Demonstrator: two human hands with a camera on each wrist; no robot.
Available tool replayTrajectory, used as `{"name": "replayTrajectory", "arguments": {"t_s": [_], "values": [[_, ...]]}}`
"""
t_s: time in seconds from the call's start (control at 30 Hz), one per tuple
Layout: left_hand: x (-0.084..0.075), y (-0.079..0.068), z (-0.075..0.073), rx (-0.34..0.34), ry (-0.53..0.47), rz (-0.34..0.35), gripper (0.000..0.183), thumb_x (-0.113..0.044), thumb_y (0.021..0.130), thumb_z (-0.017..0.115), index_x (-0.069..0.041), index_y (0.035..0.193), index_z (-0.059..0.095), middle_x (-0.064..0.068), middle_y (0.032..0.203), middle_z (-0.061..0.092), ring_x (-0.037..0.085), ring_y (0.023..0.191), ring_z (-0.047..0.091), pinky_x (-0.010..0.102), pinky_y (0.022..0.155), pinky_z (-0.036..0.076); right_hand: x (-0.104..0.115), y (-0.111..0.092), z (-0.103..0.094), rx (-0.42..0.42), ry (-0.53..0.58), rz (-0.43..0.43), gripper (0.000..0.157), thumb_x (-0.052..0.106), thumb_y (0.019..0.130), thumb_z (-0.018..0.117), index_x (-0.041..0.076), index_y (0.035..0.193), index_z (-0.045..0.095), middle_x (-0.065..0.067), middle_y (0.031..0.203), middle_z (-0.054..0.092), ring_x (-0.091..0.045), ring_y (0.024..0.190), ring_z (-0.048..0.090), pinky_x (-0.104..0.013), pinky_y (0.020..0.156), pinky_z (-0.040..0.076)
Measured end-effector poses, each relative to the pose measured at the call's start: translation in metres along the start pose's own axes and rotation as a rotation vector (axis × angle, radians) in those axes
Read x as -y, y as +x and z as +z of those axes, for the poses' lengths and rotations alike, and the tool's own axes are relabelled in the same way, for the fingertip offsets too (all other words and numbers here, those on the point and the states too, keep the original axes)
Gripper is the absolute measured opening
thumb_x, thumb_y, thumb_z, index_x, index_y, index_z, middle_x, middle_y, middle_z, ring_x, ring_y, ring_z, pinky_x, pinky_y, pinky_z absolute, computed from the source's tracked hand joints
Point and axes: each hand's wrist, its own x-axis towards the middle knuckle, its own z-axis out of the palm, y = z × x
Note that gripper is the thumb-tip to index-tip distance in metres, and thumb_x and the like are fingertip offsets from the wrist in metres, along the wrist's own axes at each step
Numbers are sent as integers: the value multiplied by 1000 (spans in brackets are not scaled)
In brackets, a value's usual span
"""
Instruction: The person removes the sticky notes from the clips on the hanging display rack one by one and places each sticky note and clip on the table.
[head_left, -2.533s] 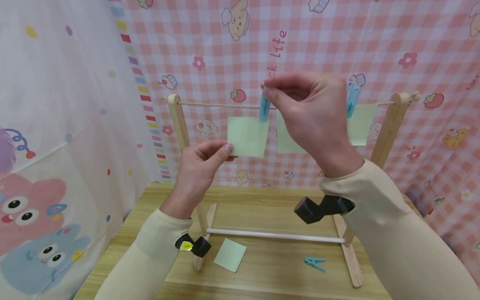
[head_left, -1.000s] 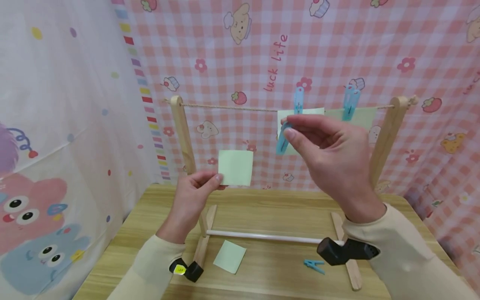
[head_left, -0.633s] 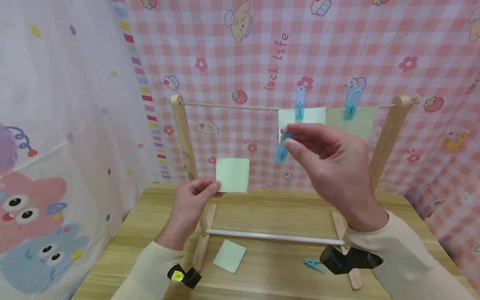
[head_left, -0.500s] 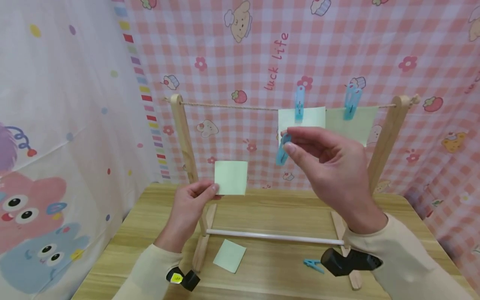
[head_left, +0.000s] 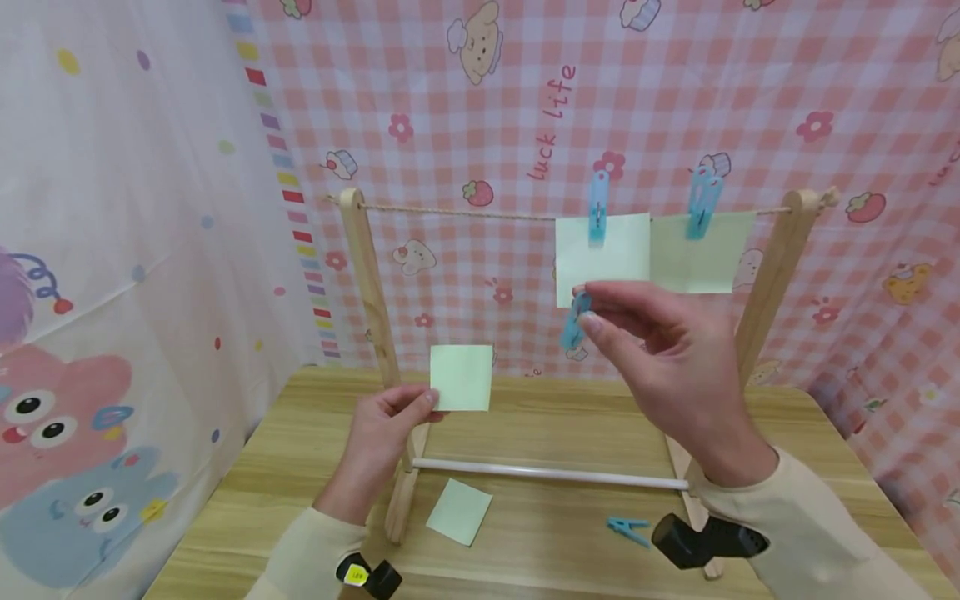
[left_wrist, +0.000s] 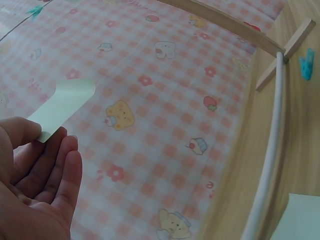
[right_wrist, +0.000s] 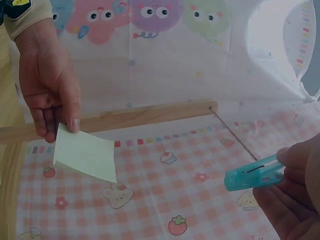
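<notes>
In the head view my left hand (head_left: 381, 446) pinches a pale green sticky note (head_left: 461, 377) by its lower left corner, in front of the rack's left post. The left wrist view shows the note (left_wrist: 65, 104) curling slightly above thumb and forefinger. My right hand (head_left: 678, 367) pinches a blue clothespin (head_left: 576, 321) between thumb and fingertips, just below a hung note (head_left: 603, 254). In the right wrist view the clothespin (right_wrist: 255, 172) points left, with nothing in its jaws. Another clothespin (head_left: 597, 207) fixes that hung note to the rope (head_left: 457, 212).
A second hung note (head_left: 705, 254) is clipped by blue clothespins (head_left: 703, 202) near the wooden rack's right post (head_left: 776, 275). On the table (head_left: 540, 567) lie a green note (head_left: 460, 512) and a blue clothespin (head_left: 628, 529). A white bar (head_left: 551, 472) joins the rack's feet.
Both hands were up at the rope, the clothespin near the note's upper right corner. They have since moved down and apart, the left with the note, the right with the clothespin.
</notes>
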Motion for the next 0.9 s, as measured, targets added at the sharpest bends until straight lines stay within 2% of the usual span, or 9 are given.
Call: {"name": "replayTrajectory", "arguments": {"t_s": [0.2, 0.3, 0.53, 0.9], "values": [[18, -3, 3, 22, -27, -37, 23, -15, 105, 71, 3, 118, 77, 3, 96, 83, 15, 90, 78, 55, 123, 44, -10, -9, -2, 28, 93, -34, 38, -22, 86, 73, -7, 121, 77, -4, 116, 81, -10, 99, 79, -18, 86, 64], [25, -6, 5, 22, -31, -45, 23, -14, 105, 70, 4, 118, 77, 3, 96, 82, 16, 90, 78, 54, 121, 47, -15, -13, -4, 50, 127, -47, 39, -25, 85, 72, -10, 121, 75, -6, 118, 80, -11, 102, 79, -20, 89, 64], [42, -10, 9, 3, -59, -77, 21, -7, 103, 71, 8, 116, 76, -1, 92, 78, 13, 81, 77, 38, 109, 55, -24, -24, -10, 81, 125, -58, 43, -29, 83, 71, -13, 123, 73, -13, 122, 78, -12, 107, 78, -23, 92, 64], [70, -19, 12, -1, -64, -132, 22, -7, 102, 72, 10, 115, 75, 2, 90, 77, 14, 79, 76, 24, 91, 61, -38, -47, -11, 40, 152, -14, 44, -32, 81, 70, -16, 121, 72, -6, 121, 79, -10, 106, 79, -22, 92, 64]]}}
